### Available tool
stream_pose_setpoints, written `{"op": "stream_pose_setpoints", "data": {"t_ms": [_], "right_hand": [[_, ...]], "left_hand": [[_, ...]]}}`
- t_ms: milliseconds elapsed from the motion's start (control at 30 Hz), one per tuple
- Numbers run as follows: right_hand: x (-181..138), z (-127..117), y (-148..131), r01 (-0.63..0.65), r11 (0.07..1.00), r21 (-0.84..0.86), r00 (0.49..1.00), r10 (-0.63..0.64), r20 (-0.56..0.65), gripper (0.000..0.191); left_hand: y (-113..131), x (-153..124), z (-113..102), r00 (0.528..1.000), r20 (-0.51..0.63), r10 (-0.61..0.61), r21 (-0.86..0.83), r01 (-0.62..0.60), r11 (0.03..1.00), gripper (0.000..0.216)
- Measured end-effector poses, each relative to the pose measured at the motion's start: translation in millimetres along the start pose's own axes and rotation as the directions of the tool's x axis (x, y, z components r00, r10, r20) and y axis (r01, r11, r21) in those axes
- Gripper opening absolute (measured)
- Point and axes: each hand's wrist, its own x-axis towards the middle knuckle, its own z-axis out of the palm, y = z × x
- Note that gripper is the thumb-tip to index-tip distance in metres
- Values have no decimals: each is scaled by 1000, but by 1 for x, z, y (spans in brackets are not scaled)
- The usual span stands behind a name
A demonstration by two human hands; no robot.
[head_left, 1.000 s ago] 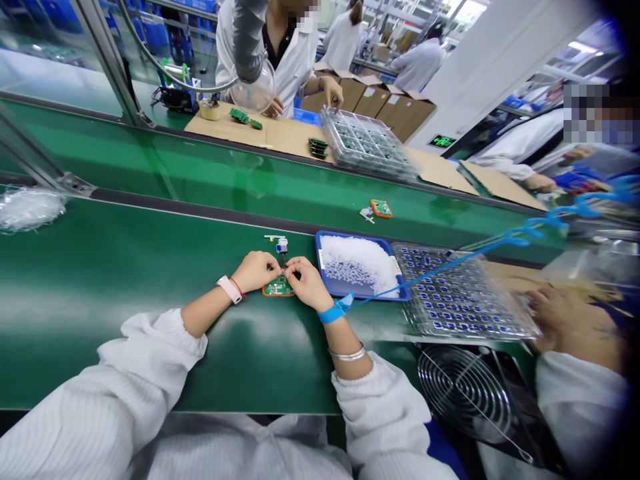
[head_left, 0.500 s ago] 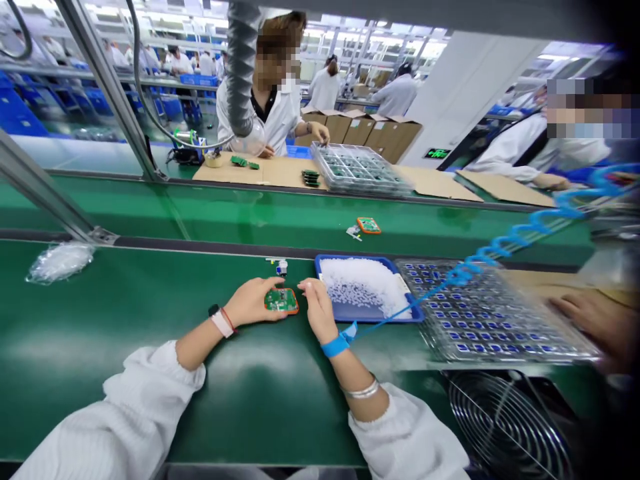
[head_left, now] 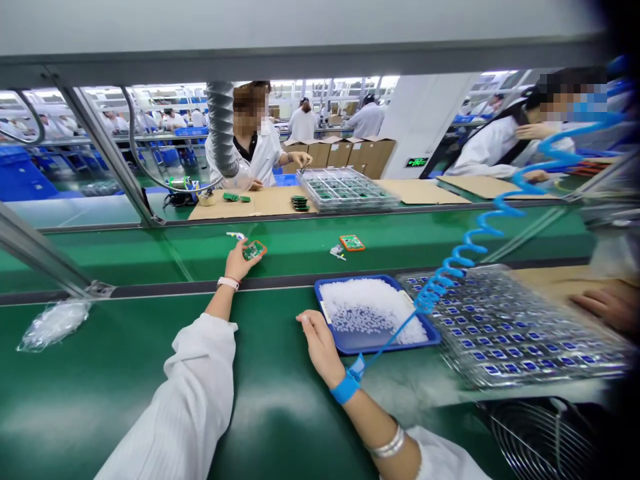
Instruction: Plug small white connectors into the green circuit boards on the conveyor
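Note:
My left hand (head_left: 239,261) is stretched far forward over the green conveyor belt (head_left: 300,243), gripping a small green circuit board in an orange frame (head_left: 254,250). A small white-and-blue part (head_left: 236,235) lies just beyond it. My right hand (head_left: 319,343) rests on the near green bench beside the blue tray of white pellets (head_left: 373,313), fingers loosely curled with nothing visible in them. A blue wrist strap (head_left: 347,387) with a coiled blue cord (head_left: 465,250) is on my right wrist.
Another orange-framed board (head_left: 352,242) lies further right on the belt. A clear tray of blue parts (head_left: 505,327) sits right of the pellets, with a co-worker's hand (head_left: 603,307) beside it. A plastic bag (head_left: 53,323) lies left. A person works across the belt at stacked trays (head_left: 345,189).
My left hand lifted the board from the bench in front of me and carried it forward onto the conveyor belt. My right hand let go and stayed on the bench. The view tilted up.

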Motion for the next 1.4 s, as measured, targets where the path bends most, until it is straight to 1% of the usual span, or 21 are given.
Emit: {"op": "stream_pose_setpoints", "data": {"t_ms": [33, 100, 167, 233, 300, 367, 433, 533, 633, 733, 800, 867, 967, 1033, 1100, 1167, 1233, 1267, 1300, 1367, 1400], "right_hand": [[0, 0, -1, 3, 1000, -5, 1000, -2, 9, 33], [1, 0, -2, 5, 1000, -11, 1000, -5, 27, 32], [0, 0, -3, 4, 1000, -15, 999, -4, 37, 32], [0, 1, -3, 5, 1000, -12, 999, -5, 41, 31], [0, 2, -4, 11, 1000, -3, 999, -11, 42, 31], [0, 2, -4, 20, 1000, 4, 999, -21, 42, 31], [0, 3, -5, 28, 1000, 1, 999, -28, 45, 31], [0, 2, -5, 43, 999, -11, 998, -42, 37, 29], [0, 1, -7, 54, 999, -7, 998, -54, 21, 28], [-1, 1, -9, 45, 999, 9, 999, -46, 21, 25], [-2, 2, -9, 33, 999, 11, 999, -33, 19, 24], [-3, 2, -8, 21, 1000, 12, 1000, -22, 9, 23], [-3, 2, -8, 19, 1000, 25, 1000, -19, -6, 22], [-3, 0, -9, 19, 999, 38, 1000, -19, 13, 23], [-2, -2, -10, 11, 999, 44, 999, -13, 38, 24], [-2, -4, -10, 1, 999, 34, 999, -3, 55, 24], [-2, -5, -9, -11, 1000, 18, 998, 10, 59, 24], [-2, -5, -8, -16, 1000, 12, 998, 15, 59, 24], [-2, -5, -7, -18, 1000, 8, 998, 17, 57, 23], [-3, -3, -6, -5, 1000, 8, 999, 5, 52, 22], [-3, -2, -7, 9, 1000, 10, 998, -10, 57, 22]], "left_hand": [[-8, 0, 1, 999, 47, 5, 76, -8, 997, 68], [-21, 0, 0, 994, 105, 2, 161, -19, 987, 68], [-26, 0, -6, 995, 97, 15, 191, -33, 981, 69], [-24, 2, -12, 997, 53, 56, 205, -65, 977, 65], [-14, 4, -13, 994, 14, 105, 198, -106, 975, 52], [1, 6, -7, 990, 19, 137, 189, -138, 972, 36], [21, 7, 8, 985, 66, 162, 193, -172, 966, 27], [55, 9, 47, 966, 171, 192, 189, -223, 956, 23], [90, 12, 92, 944, 267, 192, 186, -246, 951, 30], [116, 18, 130, 934, 318, 161, 203, -233, 951, 40], [126, 24, 149, 930, 340, 140, 214, -221, 951, 41], [132, 30, 163, 927, 353, 131, 218, -217, 951, 39], [134, 38, 173, 926, 356, 127, 217, -214, 952, 32], [130, 44, 172, 920, 368, 133, 203, -219, 954, 31], [122, 49, 161, 899, 409, 160, 165, -245, 955, 33], [108, 55, 142, 867, 459, 192, 117, -273, 955, 37], [90, 59, 116, 858, 474, 196, 100, -274, 957, 37], [81, 60, 102, 871, 456, 182, 112, -259, 959, 35], [73, 60, 89, 895, 415, 161, 136, -235, 962, 33], [59, 55, 67, 951, 290, 104, 200, -166, 966, 30], [54, 50, 61, 971, 227, 76, 228, -129, 965, 29]]}}
